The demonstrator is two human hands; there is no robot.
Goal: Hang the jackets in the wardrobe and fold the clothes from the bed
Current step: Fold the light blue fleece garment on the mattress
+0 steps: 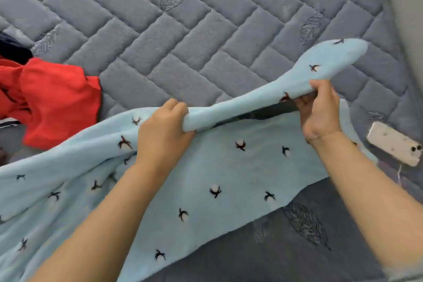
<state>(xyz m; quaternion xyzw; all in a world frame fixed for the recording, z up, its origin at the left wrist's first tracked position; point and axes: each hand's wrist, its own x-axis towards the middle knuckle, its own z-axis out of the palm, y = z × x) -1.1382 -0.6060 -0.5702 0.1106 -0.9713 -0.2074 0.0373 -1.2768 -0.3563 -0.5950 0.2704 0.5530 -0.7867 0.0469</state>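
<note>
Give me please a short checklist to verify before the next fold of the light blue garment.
1. Left hand grips the sleeve: ok.
2. Right hand grips the sleeve further along: ok.
3. Light blue garment lies flat on the bed: not ok, its left part is bunched.
4. Red garment lies apart from it: ok.
5. Phone is off the fabric: cannot tell, it lies at the edge.

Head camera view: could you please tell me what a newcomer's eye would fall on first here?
First, the pale blue fleece garment with small dark motifs, spread across the lower half of the frame, its sleeve lifted and stretched between the left hand and right hand. Next, the crumpled red garment at the left edge of the grey quilted bed cover. A white phone lies at the right edge.
</note>
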